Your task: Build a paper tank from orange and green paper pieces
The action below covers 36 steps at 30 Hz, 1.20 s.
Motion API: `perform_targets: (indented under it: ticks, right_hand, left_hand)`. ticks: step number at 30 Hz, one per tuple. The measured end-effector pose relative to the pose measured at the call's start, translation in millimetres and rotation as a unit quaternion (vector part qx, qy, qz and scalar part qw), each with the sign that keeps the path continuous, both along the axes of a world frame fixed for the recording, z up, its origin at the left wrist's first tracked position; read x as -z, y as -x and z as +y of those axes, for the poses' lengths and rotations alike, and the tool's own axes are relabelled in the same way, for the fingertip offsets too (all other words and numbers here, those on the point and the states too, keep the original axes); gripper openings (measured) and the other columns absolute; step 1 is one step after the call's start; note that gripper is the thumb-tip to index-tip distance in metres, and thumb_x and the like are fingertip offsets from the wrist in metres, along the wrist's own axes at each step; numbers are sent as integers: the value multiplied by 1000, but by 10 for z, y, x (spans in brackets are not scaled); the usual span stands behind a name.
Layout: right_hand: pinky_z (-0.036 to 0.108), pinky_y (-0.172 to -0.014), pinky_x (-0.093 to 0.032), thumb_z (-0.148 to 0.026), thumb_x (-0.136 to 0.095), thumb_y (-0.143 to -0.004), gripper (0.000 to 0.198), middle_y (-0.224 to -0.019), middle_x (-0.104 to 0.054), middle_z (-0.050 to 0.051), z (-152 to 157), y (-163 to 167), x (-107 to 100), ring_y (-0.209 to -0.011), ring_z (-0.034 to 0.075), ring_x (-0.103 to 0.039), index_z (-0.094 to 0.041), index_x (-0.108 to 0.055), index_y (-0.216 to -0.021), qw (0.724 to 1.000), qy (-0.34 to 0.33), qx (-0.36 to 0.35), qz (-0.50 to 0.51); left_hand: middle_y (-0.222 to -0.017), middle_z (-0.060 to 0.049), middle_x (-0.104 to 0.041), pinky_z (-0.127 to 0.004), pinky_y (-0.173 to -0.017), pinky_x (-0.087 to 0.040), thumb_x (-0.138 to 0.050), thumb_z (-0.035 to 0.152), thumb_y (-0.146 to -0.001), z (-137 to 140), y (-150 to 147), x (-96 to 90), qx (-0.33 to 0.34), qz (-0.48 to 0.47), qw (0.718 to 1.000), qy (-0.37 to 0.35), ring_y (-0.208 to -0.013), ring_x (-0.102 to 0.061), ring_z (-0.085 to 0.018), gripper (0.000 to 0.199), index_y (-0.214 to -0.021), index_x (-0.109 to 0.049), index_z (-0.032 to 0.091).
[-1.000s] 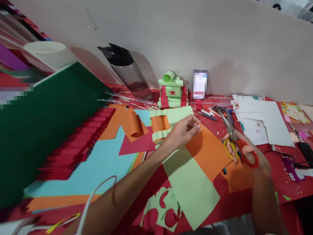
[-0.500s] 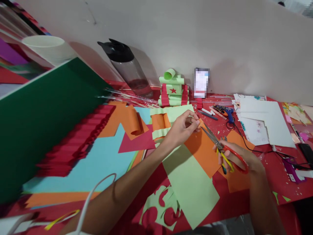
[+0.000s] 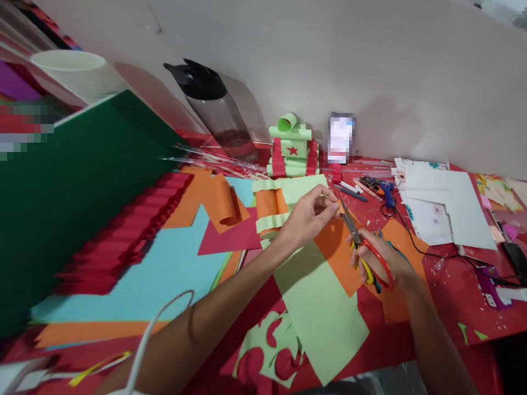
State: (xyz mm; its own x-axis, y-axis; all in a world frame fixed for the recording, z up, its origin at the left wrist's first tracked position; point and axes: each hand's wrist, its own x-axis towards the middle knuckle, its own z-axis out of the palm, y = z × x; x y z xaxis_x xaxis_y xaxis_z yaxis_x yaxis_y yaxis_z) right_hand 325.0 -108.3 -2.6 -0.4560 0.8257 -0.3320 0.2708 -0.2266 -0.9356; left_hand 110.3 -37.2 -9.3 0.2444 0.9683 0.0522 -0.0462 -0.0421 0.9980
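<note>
My left hand [image 3: 310, 214] pinches a small piece of orange paper [image 3: 341, 207] between thumb and fingers. My right hand [image 3: 379, 258] grips scissors [image 3: 353, 226] with red and yellow handles. Their blades reach up to the orange piece; whether they are cutting into it I cannot tell. Below both hands lie an orange sheet [image 3: 335, 258] and a light green sheet [image 3: 325, 318]. Left of my left hand stands an orange paper roll with light green bands [image 3: 267, 204]. A green-and-red paper model [image 3: 290, 159] with a star is behind it.
Against the wall are a water bottle [image 3: 222, 120] and a phone [image 3: 341, 137]. A blue glue gun [image 3: 386, 192] with its black cord lies to the right, near white foam pieces [image 3: 469, 203]. A dark green board [image 3: 82, 181], pleated red paper [image 3: 127, 241] and a cut-out green scrap [image 3: 265, 343] occupy the left and front.
My right hand has moved left and slightly up with the scissors, bringing the blades to the orange piece. My left hand has barely moved and still pinches it.
</note>
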Motion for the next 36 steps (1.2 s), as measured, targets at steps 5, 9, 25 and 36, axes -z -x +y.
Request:
perform_targets:
  ticks: [5, 9, 25, 36]
  right_hand:
    - [21, -50, -51, -62, -57, -98, 49, -86, -68, 1, 4, 17, -16, -52, 10, -61, -22, -55, -127, 999, -33, 0, -28]
    - [20, -49, -49, -59, -57, -99, 46, -86, -69, 1, 13, 3, 20, -53, 10, -62, -23, -55, -127, 998, -41, 2, -42]
    - [20, -49, -51, -53, -61, -96, 41, -81, -66, -2, 6, 42, 18, -51, 9, -59, -24, -56, -122, 998, -17, 34, -42]
    - [19, -45, -49, -52, -61, -98, 37, -76, -64, -4, 22, 11, 130, -47, 9, -55, -23, -55, -120, 998, -43, 37, -38]
  left_hand:
    - [-78, 0, -68, -29, -73, -56, -72, 35, -86, -15, -12, -20, -5, -2, 1000, -5, -73, -67, -15, 23, -91, -55, 21]
    - [-79, 0, -68, -29, -74, -56, -69, 36, -88, -33, -23, -43, -12, 4, 1000, -21, -75, -67, -15, 21, -91, -55, 21]
    - [-82, -2, -67, -30, -77, -56, -67, 37, -91, -39, -27, -8, -9, 11, 999, -40, -78, -67, -16, 19, -92, -57, 20]
    - [-80, 1, -64, -29, -77, -56, -66, 34, -92, -39, -22, -15, -9, -5, 999, -41, -77, -65, -14, 18, -94, -55, 20]
